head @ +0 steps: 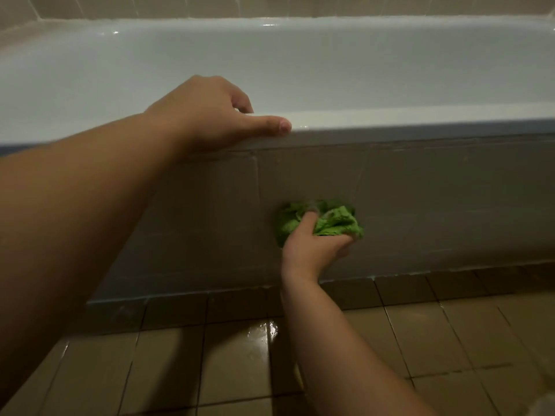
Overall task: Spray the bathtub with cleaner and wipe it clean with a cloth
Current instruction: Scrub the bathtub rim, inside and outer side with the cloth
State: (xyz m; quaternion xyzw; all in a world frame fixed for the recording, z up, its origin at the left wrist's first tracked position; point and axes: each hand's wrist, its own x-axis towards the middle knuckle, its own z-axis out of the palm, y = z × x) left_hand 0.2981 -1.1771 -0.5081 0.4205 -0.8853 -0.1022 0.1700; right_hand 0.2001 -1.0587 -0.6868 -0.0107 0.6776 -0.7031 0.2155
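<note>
Beige glazed wall tiles (180,6) back the scene, and brown square floor tiles (435,340) with a wet, shining patch near the tub base fill the foreground. Between them runs the long white enamel bathtub (330,64), its smooth rounded rim (420,115) crossing the view above a grey-brown tiled side panel (435,199). Judged from its gloss and the small glints along the rim, the tub surface is hard, rigid and probably slick when wet, so it serves as a fixed support rather than something to lift; the rim is the natural place to brace. The left hand (210,115) rests there, fingers curled over the inner edge and thumb laid flat along the outer lip, holding nothing else. Lower and to the right, the right hand (312,247) grips the crumpled bright green cloth (333,220), thumb on top and fingers hidden beneath the wad, pressing it against the side panel well below the rim. The cloth looks soft, light and pliable, bunching readily into folds; it is best held as a gathered wad in the palm, as here, so that a broad face meets the surface. Whether it is damp cannot be told. No cleaner bottle is in view, so wiping appears to be the step in hand.
</note>
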